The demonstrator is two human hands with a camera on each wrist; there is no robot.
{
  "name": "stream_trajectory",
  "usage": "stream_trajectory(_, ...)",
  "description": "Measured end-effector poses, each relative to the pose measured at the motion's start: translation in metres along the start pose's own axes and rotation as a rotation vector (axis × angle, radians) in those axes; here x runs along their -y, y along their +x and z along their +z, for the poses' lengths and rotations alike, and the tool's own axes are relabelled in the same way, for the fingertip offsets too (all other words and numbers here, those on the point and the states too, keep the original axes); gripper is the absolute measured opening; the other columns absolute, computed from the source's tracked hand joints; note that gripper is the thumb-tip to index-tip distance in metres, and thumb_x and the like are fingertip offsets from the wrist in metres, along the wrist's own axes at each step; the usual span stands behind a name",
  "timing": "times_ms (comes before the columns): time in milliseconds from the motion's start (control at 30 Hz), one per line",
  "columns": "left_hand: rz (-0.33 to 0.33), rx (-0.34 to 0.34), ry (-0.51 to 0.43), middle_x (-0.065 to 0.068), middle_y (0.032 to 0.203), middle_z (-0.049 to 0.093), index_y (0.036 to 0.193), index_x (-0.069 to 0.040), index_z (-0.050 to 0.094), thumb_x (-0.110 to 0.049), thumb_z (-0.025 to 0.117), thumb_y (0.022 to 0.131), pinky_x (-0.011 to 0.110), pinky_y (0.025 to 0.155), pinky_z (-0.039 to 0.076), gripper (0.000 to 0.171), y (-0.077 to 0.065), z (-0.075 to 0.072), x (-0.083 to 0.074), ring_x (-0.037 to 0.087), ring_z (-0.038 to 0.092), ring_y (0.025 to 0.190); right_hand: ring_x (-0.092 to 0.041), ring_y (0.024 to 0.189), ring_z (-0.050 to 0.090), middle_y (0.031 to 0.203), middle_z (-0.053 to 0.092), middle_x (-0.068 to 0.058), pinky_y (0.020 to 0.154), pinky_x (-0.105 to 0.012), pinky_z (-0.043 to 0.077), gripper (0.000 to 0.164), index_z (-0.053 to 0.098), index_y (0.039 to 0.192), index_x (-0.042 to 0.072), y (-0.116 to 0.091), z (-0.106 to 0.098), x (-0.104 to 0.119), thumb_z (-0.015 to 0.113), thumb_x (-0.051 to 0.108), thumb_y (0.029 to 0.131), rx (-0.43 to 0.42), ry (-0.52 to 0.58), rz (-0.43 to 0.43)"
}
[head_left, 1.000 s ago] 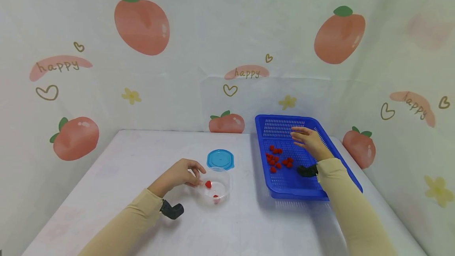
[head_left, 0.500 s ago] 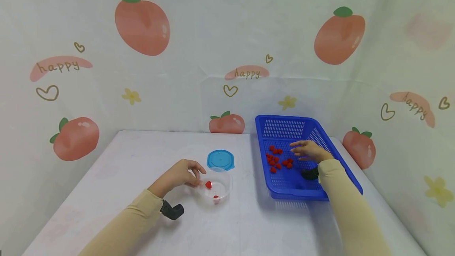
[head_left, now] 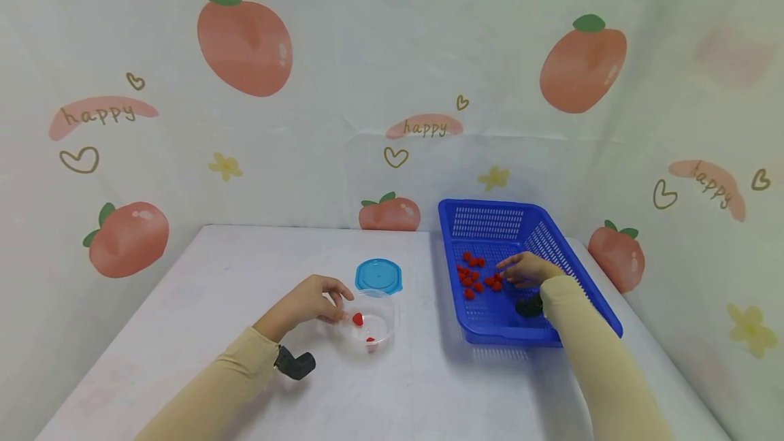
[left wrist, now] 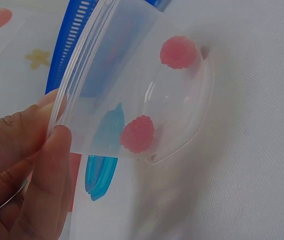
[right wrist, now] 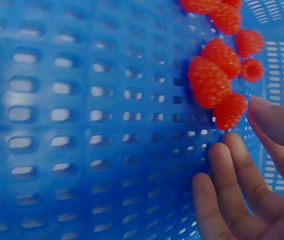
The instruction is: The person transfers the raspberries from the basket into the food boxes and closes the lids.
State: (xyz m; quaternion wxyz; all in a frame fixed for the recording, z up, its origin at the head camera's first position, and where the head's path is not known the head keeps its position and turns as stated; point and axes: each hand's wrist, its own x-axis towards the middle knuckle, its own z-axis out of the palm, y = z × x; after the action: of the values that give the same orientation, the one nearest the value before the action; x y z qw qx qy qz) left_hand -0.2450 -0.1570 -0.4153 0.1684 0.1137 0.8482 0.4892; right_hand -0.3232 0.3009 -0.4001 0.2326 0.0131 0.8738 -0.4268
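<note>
**Red berries [right wrist: 210,82] now just off the fingertips of the right hand [head_left: 528,268]**

Since the frame half a second ago, the right hand has sunk lower into the basket [head_left: 508,339] and closer to the small cluster just left of its fingertips. As I judge it, that cluster is now within grasp. The hand is empty, its fingers and thumb spread apart; the thumb tip is so near one berry that I cannot tell whether they touch. More berries lie farther to its left on the basket floor, and none looks to be missing compared with the earlier frames.

Well to the left of that hand, the left hand [head_left: 312,301] pinches the near-left rim of the clear bowl [head_left: 380,325] between thumb and fingers. Its grip and place look the same as a second ago. Two berries [left wrist: 138,134] lie inside, to the right of those fingers, just as they did then; by that count, nothing has been added over this short span.

Farther out, past the bowl from the left hand, the blue lid [head_left: 378,276] lies on the white desk [head_left: 257,264], where it was before. Beyond both hands hangs the printed cloth [head_left: 331,87].
</note>
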Motion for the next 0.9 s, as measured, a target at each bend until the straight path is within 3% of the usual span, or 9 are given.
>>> stream_trajectory(267,0.005,0.006,-0.01,0.003,0.075,0.056,0.107,0.004,0.066,0.0,0.076,0.075,0.029,0.066,0.059,0.033,-0.0003,-0.0001,-0.0006,0.013,0.061,0.067,-0.026,0.104,0.059,0.105,0.068,-0.01,0.091,-0.043,0.053,0.033,0.058,0.123,-0.009,0.0024,0.0017,0.0016,0.058,0.001,0.091,0.003,-0.049,0.027)
stream_trajectory(600,0.005,0.007,-0.005,0.003,0.075,0.056,0.107,0.004,0.066,0.0,0.076,0.075,0.029,0.066,0.059,0.033,-0.0006,-0.0005,0.0001,0.013,0.06,0.068,-0.017,0.093,0.059,0.1,0.067,-0.007,0.081,-0.035,0.055,0.028,0.063,0.117,-0.006,0.0087,0.0059,0.0009,0.059,0.002,0.091,-0.008,-0.126,0.04)
stream_trajectory(900,-0.01,-0.001,0.021,0.004,0.076,0.056,0.106,0.002,0.067,0.0,0.075,0.076,0.028,0.066,0.058,0.031,0.0001,0.0002,-0.0015,0.013,0.06,0.068,-0.017,0.091,0.059,0.096,0.068,-0.005,0.081,-0.035,0.055,0.023,0.066,0.111,-0.004,0.0098,0.0075,0.0036,0.058,0.002,0.091,-0.003,-0.104,0.066)
